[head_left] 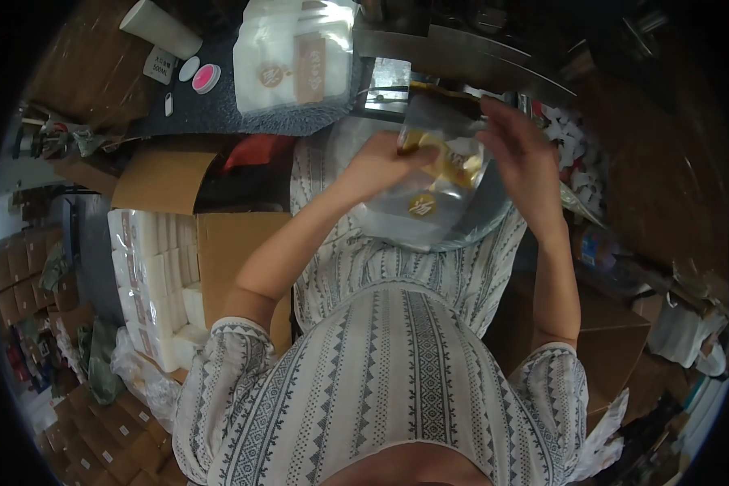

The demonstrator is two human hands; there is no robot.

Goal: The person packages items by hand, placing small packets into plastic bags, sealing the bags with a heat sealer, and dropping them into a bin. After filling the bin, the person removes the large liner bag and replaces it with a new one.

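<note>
My left hand (390, 166) is closed on the near side of a clear plastic bag (454, 198) with gold printing and a round gold emblem. The bag hangs over my lap. Just right of its upper edge is my right hand (522, 154), slightly blurred, its fingers stretched out and apart; whether a fingertip touches the bag I cannot make out. Under the held bag, a larger clear plastic sheet or bag (373, 223) lies across my lap. Ahead on the bench rests a stack of printed clear packets (293, 57).
To the left, an open cardboard box (243, 259) holds white packs (150, 275). A white cup (160, 28), a small label card (159, 65) and a pink round tub (206, 78) stand on the dark bench mat. White scraps (571, 138) lie at right, above a cardboard box (616, 348).
</note>
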